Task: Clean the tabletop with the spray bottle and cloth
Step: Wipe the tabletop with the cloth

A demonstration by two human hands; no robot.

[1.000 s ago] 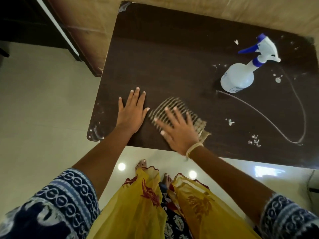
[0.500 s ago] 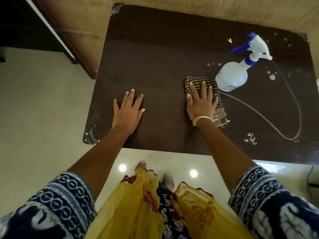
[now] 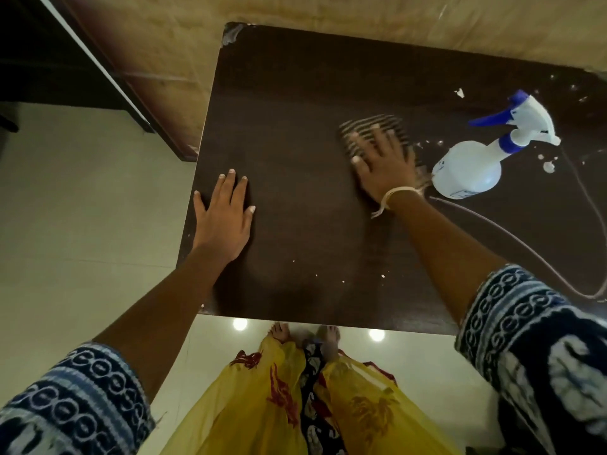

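Note:
The dark brown tabletop (image 3: 295,93) fills the middle of the view. My right hand (image 3: 382,165) presses flat, fingers spread, on a striped brown cloth (image 3: 371,124) that shows beyond the fingertips; both are motion-blurred. Just right of that hand stands a white spray bottle (image 3: 469,169) with a blue trigger, leaning towards the right. My left hand (image 3: 223,218) lies flat and open on the table near its left edge, holding nothing.
White splatter spots (image 3: 548,166) and a long curved streak (image 3: 525,247) mark the table's right side; small crumbs lie near the front edge. A tan wall (image 3: 328,11) backs the table. Pale floor (image 3: 82,224) lies left, with dark furniture (image 3: 49,60) at upper left.
My right hand swept the cloth from the front middle of the table to beside the bottle, then a little farther back and left. My left hand stayed planted.

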